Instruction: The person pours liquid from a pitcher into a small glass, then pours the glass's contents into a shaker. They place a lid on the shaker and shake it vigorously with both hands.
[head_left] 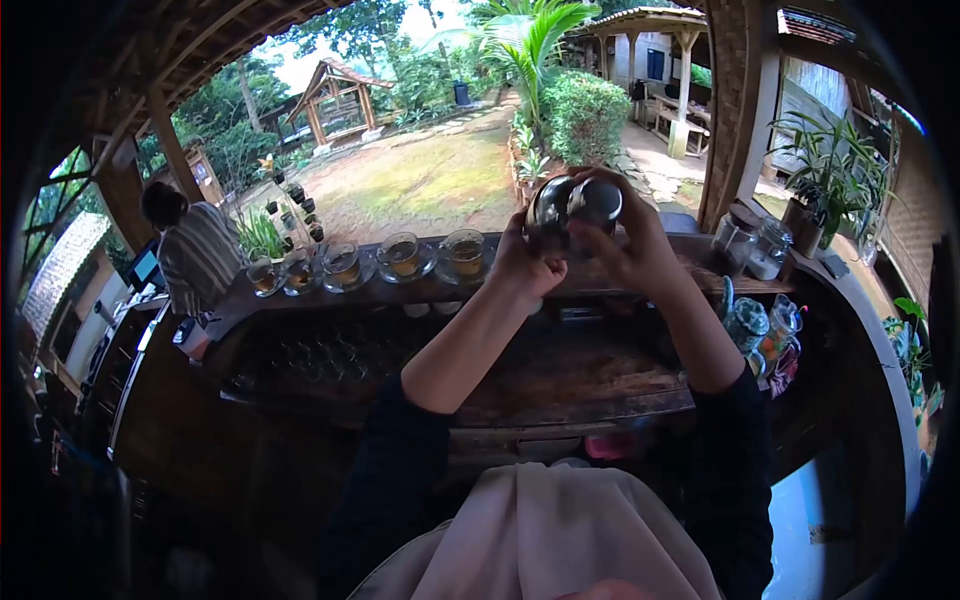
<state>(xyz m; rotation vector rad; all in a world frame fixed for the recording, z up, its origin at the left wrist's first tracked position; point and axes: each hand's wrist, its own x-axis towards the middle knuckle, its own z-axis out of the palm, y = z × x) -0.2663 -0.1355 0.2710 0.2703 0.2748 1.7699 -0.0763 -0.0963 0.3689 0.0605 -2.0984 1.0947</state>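
Note:
Raised over the wooden counter (640, 262), both my hands are closed around two dark, shiny, rounded pieces held side by side. My left hand (528, 262) grips the dark round container (547, 215) from the left and below. On the other side, my right hand (636, 240) is wrapped round a second dark round piece with a silvery end (597, 203), which could be a lid or another container. The two pieces overlap in this view. Just left of my hands stands a glass cup of amber drink on a saucer (465, 256), the nearest in a row of several.
Glass jars (770, 250) stand at the counter's right end, beside a potted plant (825, 180). Lower right are a patterned jar (748, 325) and a glass pitcher (783, 322). Several upturned glasses (330, 360) fill the shelf below. A person in a striped top (198, 255) is at left.

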